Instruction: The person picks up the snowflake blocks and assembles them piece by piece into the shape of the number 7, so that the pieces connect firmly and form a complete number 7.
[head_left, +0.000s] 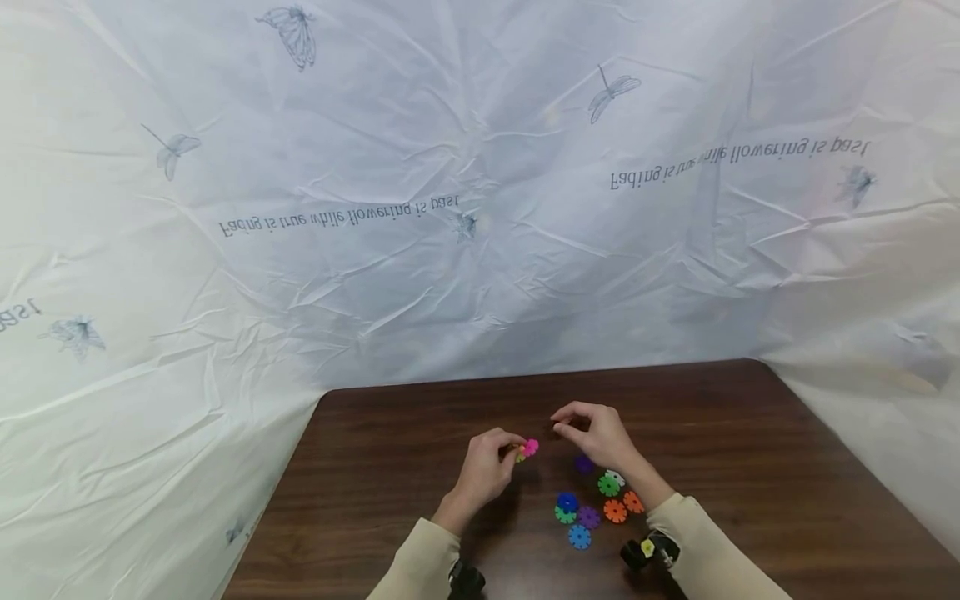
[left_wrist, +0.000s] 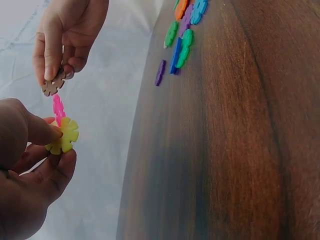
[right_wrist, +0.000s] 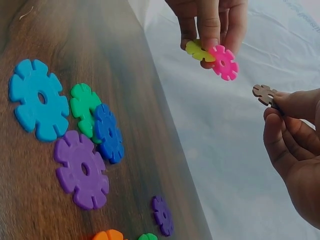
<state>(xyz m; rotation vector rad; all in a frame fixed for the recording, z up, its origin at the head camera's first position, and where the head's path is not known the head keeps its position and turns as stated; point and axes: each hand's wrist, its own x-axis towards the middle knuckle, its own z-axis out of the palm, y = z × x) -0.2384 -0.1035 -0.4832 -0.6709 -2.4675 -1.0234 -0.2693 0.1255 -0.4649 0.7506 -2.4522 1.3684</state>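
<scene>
Between thumb and fingers, my left hand (head_left: 483,471) pinches a yellow notched disc (left_wrist: 69,136). A pink notched disc (right_wrist: 224,63) is joined to that yellow one at its edge. My right hand (head_left: 600,435) pinches a brown notched disc (right_wrist: 263,94) by its rim. In the right wrist view a gap separates the brown disc from the pink one. Both hands are raised above the table. Below and between them lie loose discs, among them a light blue disc (right_wrist: 42,100), a purple disc (right_wrist: 82,170) and a dark blue disc (right_wrist: 108,133).
The dark brown wooden table (head_left: 390,425) carries more discs near my right forearm: an orange disc (head_left: 615,511), a green disc (head_left: 608,485) and a white disc (head_left: 617,477) partly under the green. A pale printed sheet (head_left: 480,275) hangs behind the table.
</scene>
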